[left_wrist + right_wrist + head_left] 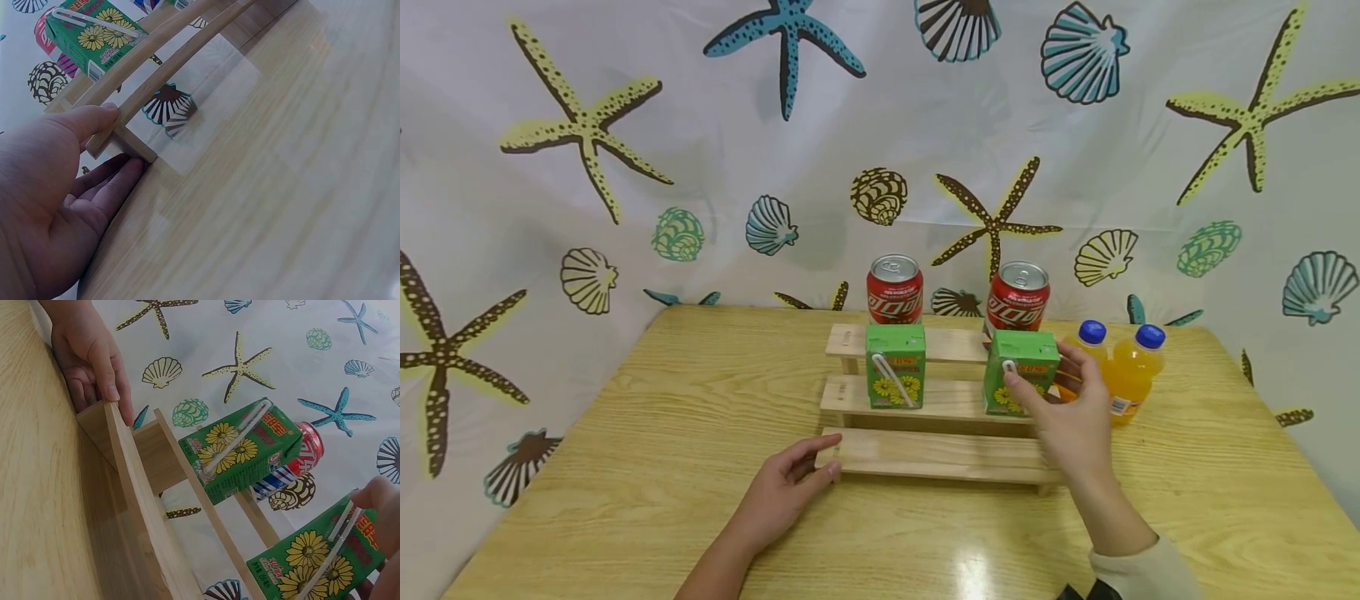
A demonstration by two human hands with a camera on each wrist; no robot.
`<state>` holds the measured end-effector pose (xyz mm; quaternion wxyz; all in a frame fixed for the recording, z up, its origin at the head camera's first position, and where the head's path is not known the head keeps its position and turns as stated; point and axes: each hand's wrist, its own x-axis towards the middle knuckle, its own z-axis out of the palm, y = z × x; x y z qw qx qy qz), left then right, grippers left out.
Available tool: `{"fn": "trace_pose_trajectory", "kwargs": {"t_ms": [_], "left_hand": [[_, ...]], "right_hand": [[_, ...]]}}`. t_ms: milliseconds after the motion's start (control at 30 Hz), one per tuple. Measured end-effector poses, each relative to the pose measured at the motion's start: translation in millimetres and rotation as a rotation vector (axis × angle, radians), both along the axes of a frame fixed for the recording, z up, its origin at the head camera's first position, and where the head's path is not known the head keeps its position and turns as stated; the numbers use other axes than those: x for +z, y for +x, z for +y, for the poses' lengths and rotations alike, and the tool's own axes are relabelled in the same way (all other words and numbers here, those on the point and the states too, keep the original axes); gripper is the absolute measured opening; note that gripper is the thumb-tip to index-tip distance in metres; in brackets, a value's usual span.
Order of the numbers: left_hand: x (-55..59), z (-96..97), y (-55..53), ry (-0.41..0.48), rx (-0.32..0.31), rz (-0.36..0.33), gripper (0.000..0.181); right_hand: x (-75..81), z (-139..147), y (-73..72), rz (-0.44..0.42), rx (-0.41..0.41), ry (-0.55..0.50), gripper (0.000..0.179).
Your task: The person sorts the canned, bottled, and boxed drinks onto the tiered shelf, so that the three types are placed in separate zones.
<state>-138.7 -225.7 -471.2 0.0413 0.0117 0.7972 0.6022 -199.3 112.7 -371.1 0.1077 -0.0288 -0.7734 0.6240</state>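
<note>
A three-step wooden rack (940, 454) stands on the table. My left hand (782, 498) holds the left end of its lowest step, thumb and fingers around the corner in the left wrist view. On the middle step, at the right, my right hand (1078, 417) grips a green juice carton (1021, 372) with a straw on its front, thumb on the front face and fingers at the far side. Another green juice carton (895, 367) sits upright on the same step at the left. Two red soda cans (895, 289) occupy the top step, the right can (1019, 297) partly hidden behind the held carton.
Right of the rack, two orange drink bottles (1131, 375) with blue caps stand on the wooden table (700, 417), close behind my right hand. A white cloth (820, 150) printed with starfish and shells hangs behind the table.
</note>
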Motion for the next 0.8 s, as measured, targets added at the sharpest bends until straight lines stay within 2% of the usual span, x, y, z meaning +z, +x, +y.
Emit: {"fn": "trace_pose_trajectory", "kwargs": {"t_ms": [367,567,800], "left_hand": [[-2.2,0.4,-2.5,-0.01,0.011,-0.01,0.046],[-1.2,0.2,-4.5,-0.012,-0.005,0.006,0.046],[-1.2,2.0,-4.1,-0.017,0.016,-0.009,0.045]], "right_hand": [[12.4,16,-0.7,-0.059,0.095,0.079,0.075],[15.9,22,-0.7,-0.059,0.123,0.104,0.073],[17.7,29,-1.8,-0.036,0.139,0.153,0.067]]}}
